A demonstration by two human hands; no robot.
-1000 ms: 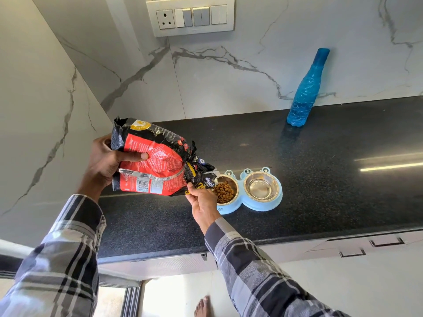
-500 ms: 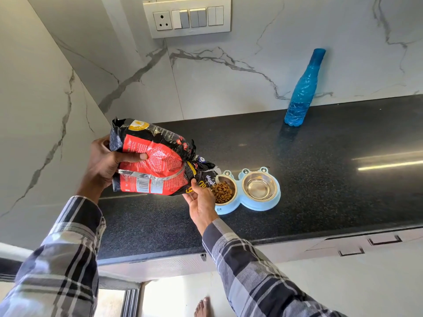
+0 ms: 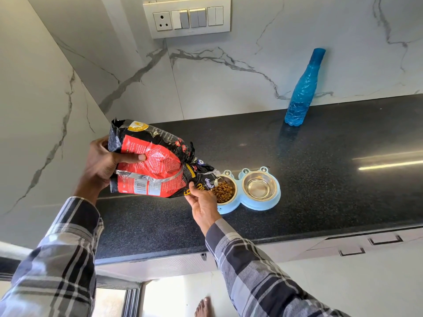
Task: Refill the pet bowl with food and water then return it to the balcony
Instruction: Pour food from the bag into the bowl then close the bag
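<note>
A light blue double pet bowl sits on the black counter. Its left steel cup holds brown kibble; its right steel cup looks empty. A red and black pet food bag is tipped on its side, its open mouth over the left cup. My left hand grips the bag's raised bottom end. My right hand holds the bag near its mouth, just left of the bowl. A blue water bottle stands upright against the back wall.
A marble wall closes the left side and the back. A switch and socket panel is mounted high on the back wall. Drawer handles run below the counter's front edge. A bare foot shows on the floor.
My right hand has shifted its hold slightly on the bag's mouth. The bag stays tilted over the left cup and the bowl has not moved.
</note>
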